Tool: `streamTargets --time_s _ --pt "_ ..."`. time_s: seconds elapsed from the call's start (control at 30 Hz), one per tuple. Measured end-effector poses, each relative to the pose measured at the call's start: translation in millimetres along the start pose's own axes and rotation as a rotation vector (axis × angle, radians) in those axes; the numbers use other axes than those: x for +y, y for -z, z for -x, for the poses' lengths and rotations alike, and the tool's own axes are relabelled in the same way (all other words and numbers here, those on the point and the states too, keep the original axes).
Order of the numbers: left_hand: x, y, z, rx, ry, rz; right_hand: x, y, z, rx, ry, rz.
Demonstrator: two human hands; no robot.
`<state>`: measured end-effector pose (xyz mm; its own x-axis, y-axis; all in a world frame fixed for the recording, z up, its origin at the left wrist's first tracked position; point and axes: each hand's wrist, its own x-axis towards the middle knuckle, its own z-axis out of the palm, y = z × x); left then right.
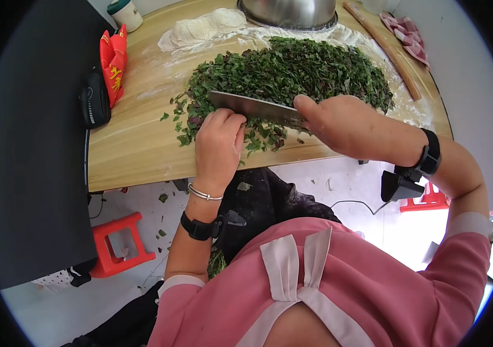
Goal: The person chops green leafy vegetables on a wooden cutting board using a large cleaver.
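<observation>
My right hand (339, 124) is closed around the handle of a kitchen knife (258, 109), whose wide blade points left across the near side of a big heap of chopped leafy greens (292, 69). At the blade's left end, my left hand (219, 144) has its fingers curled and drawn together. They are beside or touching the blade, low among loose leaf bits; whatever is under the fingertips is hidden. The greens are dark green with some purple, cut into small pieces on the wooden table.
Behind the heap are floury dough (203, 30), a metal bowl (290, 11) and scattered flour. A rolling pin (385, 49) and a pink cloth (407, 37) lie to the right. On the left are a red packet (113, 63), a black case (95, 99) and a lidded jar (125, 15). Below stands a red stool (120, 246).
</observation>
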<state>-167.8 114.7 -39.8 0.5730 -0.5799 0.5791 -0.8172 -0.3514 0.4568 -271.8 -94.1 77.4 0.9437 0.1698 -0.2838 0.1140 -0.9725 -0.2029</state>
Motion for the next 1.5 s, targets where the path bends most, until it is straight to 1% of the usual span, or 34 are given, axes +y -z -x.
streamTargets --time_s 0.1,0.23,0.3,0.33,0.4,0.57,0.63,0.7,0.77,0.8,0.83,0.87,0.9,0.93,0.97,1.03,1.07,1.1,1.13,1.17,1.23,1.27,1.33,1.4,1.47,1.5 --pt "-1 1 -1 -0.009 0.004 -0.013 0 -3 -3 -0.006 0.054 -0.001" --pt "1 1 -1 -0.033 -0.016 -0.052 1 -21 -21 -0.004 0.061 0.0" --pt "1 2 0 -0.03 -0.026 -0.034 0 -27 -28 0.084 0.106 -0.018" --pt "1 4 0 -0.019 -0.037 -0.018 5 -28 -30 0.087 0.109 -0.018" --pt "0 6 5 -0.002 -0.018 -0.002 14 -27 -30 0.182 0.1 -0.139" --pt "0 5 5 0.022 -0.018 -0.019 10 -13 -9 0.12 0.076 -0.067" --pt "-1 6 4 0.009 -0.026 -0.031 5 -14 -8 0.016 0.062 -0.04" --pt "-1 6 2 -0.006 -0.026 -0.038 2 -21 -13 0.025 0.08 -0.028" --pt "1 7 5 -0.028 -0.014 -0.048 -3 -30 -17 0.157 0.179 -0.05" --pt "1 7 4 -0.034 -0.015 -0.042 -7 -28 -19 0.138 0.123 -0.053" --pt "1 8 3 -0.036 -0.019 -0.037 -5 -29 -19 0.145 0.129 -0.051" --pt "0 10 4 -0.032 -0.021 -0.044 2 -35 -20 0.215 0.108 -0.099" --pt "-1 13 4 -0.044 0.005 0.018 13 -43 -21 0.285 0.087 -0.142" --pt "-3 17 3 -0.054 0.03 0.083 42 -64 -24 0.434 0.223 -0.262" --pt "-6 24 -1 -0.045 0.027 0.079 45 -61 -16 0.438 0.229 -0.255" --pt "-15 44 -5 -0.035 0.037 -0.024 41 -53 4 0.276 -0.199 -0.949" --pt "-26 51 -6 -0.04 0.041 -0.03 43 -54 12 0.315 -0.185 -1.068" --pt "-39 56 -6 -0.035 0.071 -0.125 47 -58 16 0.31 -0.182 -1.078" --pt "-48 59 -4 -0.03 0.099 -0.222 53 -63 21 0.361 -0.182 -1.167" --pt "-55 59 1 -0.034 0.098 -0.231 59 -67 24 0.416 -0.18 -1.254" --pt "-60 58 6 -0.128 0.16 -0.305 69 -78 26 0.456 -0.182 -1.305" --pt "-59 52 11 -0.123 0.135 -0.264 73 -84 25 0.492 -0.195 -1.35" --pt "-36 44 13 -0.12 0.091 -0.25 77 -91 24 0.527 -0.21 -1.407" --pt "-16 32 12 -0.119 0.053 -0.228 81 -94 23 0.577 -0.146 -1.397" --pt "-3 23 9 -0.118 -0.02 -0.274 80 -95 22 0.567 -0.14 -1.415" --pt "-4 20 8 -0.12 -0.022 -0.279 81 -95 21 0.56 -0.133 -1.423"
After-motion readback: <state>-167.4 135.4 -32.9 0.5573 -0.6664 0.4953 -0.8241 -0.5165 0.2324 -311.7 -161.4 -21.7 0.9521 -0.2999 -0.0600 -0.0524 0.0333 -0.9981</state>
